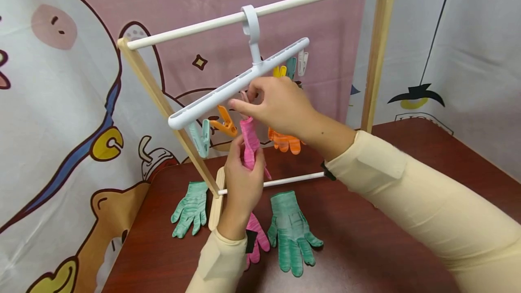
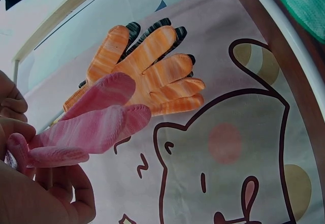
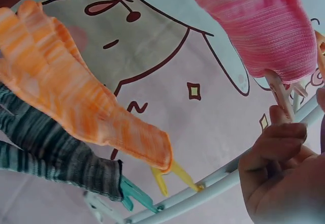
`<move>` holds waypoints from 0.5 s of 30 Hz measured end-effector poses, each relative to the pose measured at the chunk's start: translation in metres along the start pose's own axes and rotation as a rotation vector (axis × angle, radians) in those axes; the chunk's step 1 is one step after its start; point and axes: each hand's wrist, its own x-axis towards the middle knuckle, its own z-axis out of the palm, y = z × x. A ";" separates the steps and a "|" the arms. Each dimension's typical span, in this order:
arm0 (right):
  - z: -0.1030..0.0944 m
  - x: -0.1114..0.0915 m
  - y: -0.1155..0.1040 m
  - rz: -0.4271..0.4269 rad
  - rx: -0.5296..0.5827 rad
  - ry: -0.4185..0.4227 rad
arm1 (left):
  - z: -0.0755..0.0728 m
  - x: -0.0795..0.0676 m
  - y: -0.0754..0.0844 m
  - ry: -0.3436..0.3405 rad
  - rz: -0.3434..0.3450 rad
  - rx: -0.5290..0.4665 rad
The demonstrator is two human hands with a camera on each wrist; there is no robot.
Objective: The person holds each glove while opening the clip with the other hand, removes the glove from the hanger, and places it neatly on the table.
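My left hand [image 1: 244, 180] grips a pink knit glove [image 1: 250, 141] below the hanger, cuff upward. Between thumb and fingers, my right hand [image 1: 285, 103] pinches a pale pink clothespin [image 3: 279, 94] under the white hanger [image 1: 220, 96]. In the right wrist view the clothespin's tip meets the glove's cuff; whether it clamps the cloth is hard to tell. An orange glove [image 2: 147, 76] hangs from a yellow clothespin [image 3: 165, 181]. Beside it a dark striped glove [image 3: 61, 153] hangs from a teal clothespin [image 3: 134, 193].
The hanger hooks over the white rod [image 1: 317, 1] of a wooden rack [image 1: 376, 58]. An orange clothespin [image 1: 224, 122] and a light green one [image 1: 200, 138] dangle at left, a white one [image 1: 302, 62] at right. Green gloves [image 1: 291, 229] and another pink glove [image 1: 256, 238] lie on the table [image 1: 366, 248].
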 end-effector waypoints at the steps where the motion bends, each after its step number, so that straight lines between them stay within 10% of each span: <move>1: 0.001 0.001 -0.002 -0.006 -0.032 0.010 | 0.000 0.000 -0.002 0.000 0.004 -0.002; 15: 0.005 0.005 -0.009 -0.034 -0.177 0.061 | 0.005 0.000 -0.031 -0.016 -0.006 -0.019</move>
